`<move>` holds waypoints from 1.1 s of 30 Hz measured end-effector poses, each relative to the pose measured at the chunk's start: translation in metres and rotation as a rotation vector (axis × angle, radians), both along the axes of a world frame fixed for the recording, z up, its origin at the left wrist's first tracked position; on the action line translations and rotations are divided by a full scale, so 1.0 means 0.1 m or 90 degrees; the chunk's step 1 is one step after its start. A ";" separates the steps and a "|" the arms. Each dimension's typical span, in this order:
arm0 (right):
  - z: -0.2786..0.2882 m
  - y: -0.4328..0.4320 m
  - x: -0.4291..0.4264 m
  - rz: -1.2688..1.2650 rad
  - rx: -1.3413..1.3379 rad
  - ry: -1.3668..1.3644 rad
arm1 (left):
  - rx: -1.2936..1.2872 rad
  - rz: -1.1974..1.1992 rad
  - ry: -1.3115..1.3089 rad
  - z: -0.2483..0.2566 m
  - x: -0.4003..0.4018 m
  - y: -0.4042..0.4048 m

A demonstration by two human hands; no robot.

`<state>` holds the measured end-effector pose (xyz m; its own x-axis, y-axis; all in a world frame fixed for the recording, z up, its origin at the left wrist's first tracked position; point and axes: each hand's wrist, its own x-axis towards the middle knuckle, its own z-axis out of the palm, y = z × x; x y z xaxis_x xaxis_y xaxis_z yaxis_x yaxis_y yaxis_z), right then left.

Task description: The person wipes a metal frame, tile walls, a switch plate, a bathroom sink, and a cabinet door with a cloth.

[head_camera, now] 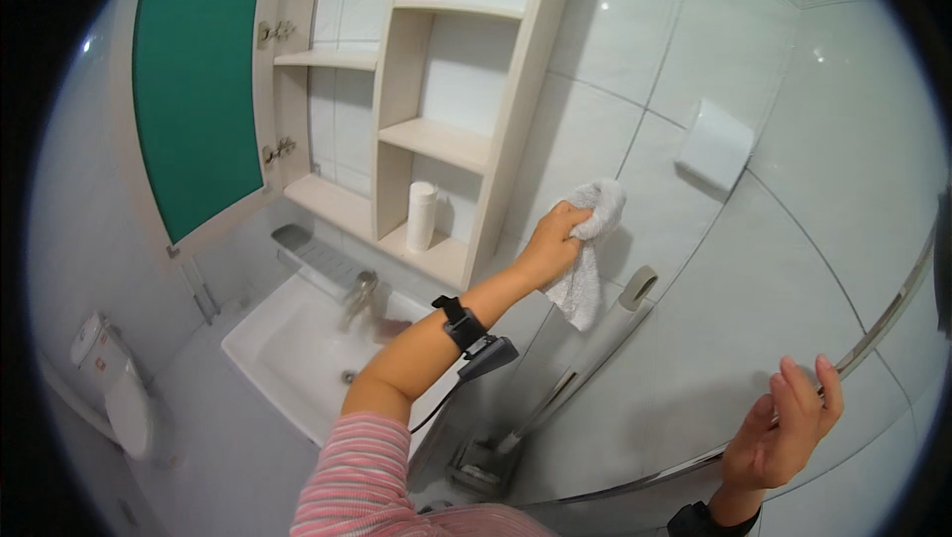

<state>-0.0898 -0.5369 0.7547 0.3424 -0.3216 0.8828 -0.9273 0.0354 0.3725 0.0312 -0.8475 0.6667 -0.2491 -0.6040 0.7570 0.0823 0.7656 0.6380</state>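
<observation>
My left hand (556, 243) grips a white terry cloth (584, 288), bunched at the top and hanging down below the fingers. Cloth and hand are in front of the tiled wall (595, 120), right of a pale wooden wall cabinet (483, 232); whether the cloth touches the tiles I cannot tell. A black strap with a dark device (476, 343) sits on my left forearm. At lower right, my right hand (781, 425) holds nothing, its fingers apart and slightly bent. Behind those fingers passes a curved metal rail (892, 314); contact with it is unclear.
The cabinet door (197, 91), green inside, stands open. A white cylindrical container (422, 217) is on its lower shelf. Below are a white washbasin (282, 358), a faucet (361, 295) and a grey rack (312, 251). A long-handled mop (595, 343), paper holder (715, 144) and toilet (126, 403) also show.
</observation>
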 end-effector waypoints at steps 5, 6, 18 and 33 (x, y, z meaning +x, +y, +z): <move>0.01 0.02 -0.07 0.004 -0.014 0.013 | 0.059 0.015 0.096 0.34 0.64 0.27; 0.02 0.00 -0.06 -0.001 -0.023 0.015 | -0.115 0.286 0.049 0.44 0.87 0.34; -0.03 -0.04 -0.22 0.025 -0.015 0.045 | -0.087 0.351 -0.164 0.99 1.65 -0.72; 0.03 -0.03 -0.26 -0.018 -0.118 0.142 | -0.206 0.634 -0.621 0.91 1.95 -0.61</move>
<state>-0.1155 -0.5396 0.7581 0.5281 -0.1743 0.8311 -0.8205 0.1472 0.5523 0.2262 -0.9082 0.7574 -0.3231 -0.6700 0.6684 -0.9280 0.3629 -0.0849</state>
